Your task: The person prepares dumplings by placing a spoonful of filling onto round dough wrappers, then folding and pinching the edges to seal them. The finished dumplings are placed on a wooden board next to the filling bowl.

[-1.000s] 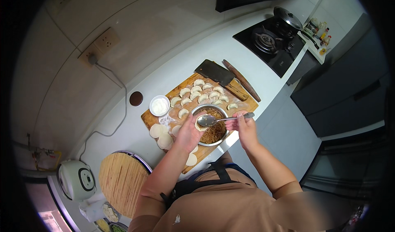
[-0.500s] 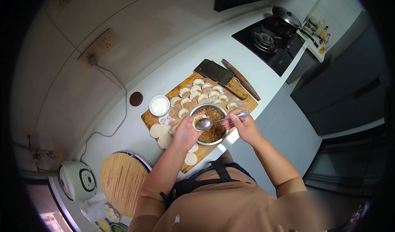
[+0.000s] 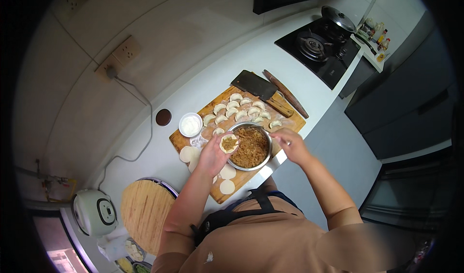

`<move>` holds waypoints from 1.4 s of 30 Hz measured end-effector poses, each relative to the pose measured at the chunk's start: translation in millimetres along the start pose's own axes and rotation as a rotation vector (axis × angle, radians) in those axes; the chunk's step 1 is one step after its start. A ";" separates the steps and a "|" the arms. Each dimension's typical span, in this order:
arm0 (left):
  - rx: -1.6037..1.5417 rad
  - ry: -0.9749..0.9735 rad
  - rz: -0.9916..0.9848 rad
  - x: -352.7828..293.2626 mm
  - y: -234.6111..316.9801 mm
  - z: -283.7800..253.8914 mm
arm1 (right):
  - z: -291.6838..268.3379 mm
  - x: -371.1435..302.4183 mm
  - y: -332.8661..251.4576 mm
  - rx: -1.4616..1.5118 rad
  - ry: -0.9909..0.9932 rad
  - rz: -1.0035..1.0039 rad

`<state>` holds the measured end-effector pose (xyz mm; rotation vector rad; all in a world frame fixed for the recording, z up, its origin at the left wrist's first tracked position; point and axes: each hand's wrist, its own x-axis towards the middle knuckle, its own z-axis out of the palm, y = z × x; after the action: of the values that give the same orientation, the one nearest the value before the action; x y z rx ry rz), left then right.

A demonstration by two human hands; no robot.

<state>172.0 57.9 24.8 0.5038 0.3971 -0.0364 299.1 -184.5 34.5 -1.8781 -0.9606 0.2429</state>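
Observation:
On the fingers of my left hand (image 3: 212, 158) lies a round dumpling wrapper, cupped and open, with a mound of brown filling (image 3: 229, 143) in its middle. The hand is at the left side of a steel bowl (image 3: 269, 159) full of minced filling (image 3: 250, 149). My right hand (image 3: 291, 148) is at the bowl's right rim, its fingers closed around a metal spoon (image 3: 288, 143). Only a little of the spoon shows. Folded dumplings (image 3: 232, 112) stand in rows on the floured wooden board (image 3: 180, 138); flat wrappers (image 3: 227, 186) lie near the left hand.
A white bowl of flour (image 3: 190, 124) sits at the board's left corner, a dark round lid (image 3: 163, 117) beside it. A cleaver (image 3: 253, 85) and a rolling pin (image 3: 285, 93) lie at the far right. Beyond is a gas hob (image 3: 314, 48); at left, a round slatted tray (image 3: 145, 215) and rice cooker (image 3: 94, 212).
The spoon has left the wrapper, leaving filling in it. My right hand has moved slightly right and down, to the bowl's right rim. The left hand still holds the wrapper, slightly further left.

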 end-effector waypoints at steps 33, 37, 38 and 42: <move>-0.015 -0.178 0.048 -37.9 -14.0 25.5 | 60.1 -10.3 -65.9 -0.182 0.191 -0.186; -0.044 -0.163 0.052 -38.6 -14.9 27.7 | 62.6 -12.6 -66.5 -0.202 0.147 -0.200; -0.050 -0.158 0.053 -38.5 -15.1 28.1 | 62.9 -13.0 -66.6 -0.205 0.144 -0.199; -0.052 -0.152 0.053 -37.1 -15.9 27.6 | 65.2 -13.5 -66.6 -0.203 0.138 -0.183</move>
<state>145.7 28.5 53.6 0.4571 0.2350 -0.0128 220.7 -136.0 53.9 -1.9456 -1.0868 -0.0966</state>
